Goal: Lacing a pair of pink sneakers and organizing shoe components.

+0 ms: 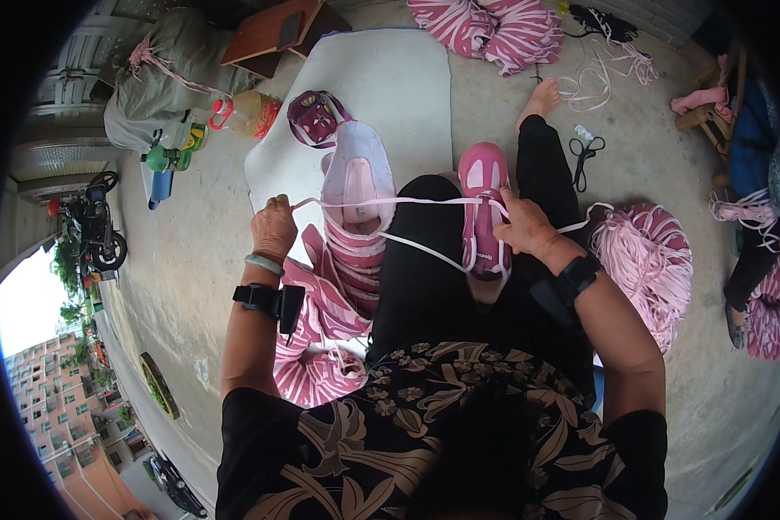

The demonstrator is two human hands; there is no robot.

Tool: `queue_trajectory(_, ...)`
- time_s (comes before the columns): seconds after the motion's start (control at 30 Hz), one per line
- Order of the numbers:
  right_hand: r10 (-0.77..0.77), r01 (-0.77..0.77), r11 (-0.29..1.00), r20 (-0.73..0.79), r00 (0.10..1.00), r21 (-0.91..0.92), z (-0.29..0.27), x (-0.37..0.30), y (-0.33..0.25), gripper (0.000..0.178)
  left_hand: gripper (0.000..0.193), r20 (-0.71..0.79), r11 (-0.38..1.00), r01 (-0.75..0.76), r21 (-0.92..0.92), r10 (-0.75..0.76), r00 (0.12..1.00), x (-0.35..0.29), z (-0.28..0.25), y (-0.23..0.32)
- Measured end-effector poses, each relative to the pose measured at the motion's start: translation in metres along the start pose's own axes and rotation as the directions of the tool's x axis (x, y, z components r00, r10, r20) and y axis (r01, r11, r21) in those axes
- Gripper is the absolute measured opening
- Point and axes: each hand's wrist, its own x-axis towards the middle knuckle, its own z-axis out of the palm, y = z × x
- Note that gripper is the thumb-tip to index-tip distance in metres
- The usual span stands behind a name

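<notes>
Head view: on the floor (191, 286) lies a white sheet (407, 95), and a pink shoe (480, 221) sits between the person's legs, toe pointing away. The right hand (526, 223) has its fingers against the shoe, their grip unclear; the left hand's (273, 228) fingers clutch a pale pink lace (425, 201) stretched to the shoe.

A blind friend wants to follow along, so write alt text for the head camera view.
A seated person's left hand holds a pale pink lace stretched toward a pink shoe between the legs, where the right hand rests. Stacked pink shoe uppers lie at left; a large pink bundle and black scissors lie at right.
</notes>
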Motion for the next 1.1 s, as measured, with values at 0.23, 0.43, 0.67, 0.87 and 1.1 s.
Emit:
queue_trajectory(0.23, -0.248, 0.247, 0.969, -0.081, 0.965, -0.023, -0.020, -0.012, 0.013, 0.052, 0.051, -0.288, 0.577, -0.531, -0.620, 0.463, 0.838, -0.001, -0.016, 0.184)
queue_trajectory(0.43, -0.557, 0.255, 0.667, -0.241, 0.795, -0.700, -0.029, -0.043, 0.029, 0.039, 0.029, -0.191, 0.625, -0.611, -0.485, 0.606, 0.772, 0.023, -0.022, 0.218)
queue_trajectory(0.67, -0.676, 0.263, 0.345, -0.044, 0.736, -0.901, -0.086, -0.077, 0.050, 0.024, 0.015, -0.305, 0.696, -0.711, -0.100, 0.658, 0.688, 0.054, -0.049, 0.142)
queue_trajectory(0.87, -0.646, 0.240, 0.210, 0.051, 0.762, -0.948, -0.130, -0.123, 0.035, 0.021, 0.016, -0.341, 0.934, -0.351, 0.066, 0.352, 0.872, 0.079, -0.100, 0.039)
queue_trajectory(1.1, -0.622, -0.011, 0.096, -0.069, 0.780, -0.995, -0.205, -0.201, 0.027, 0.021, 0.010, -0.550, 0.952, -0.277, 0.134, 0.304, 0.778, 0.068, -0.169, -0.038)
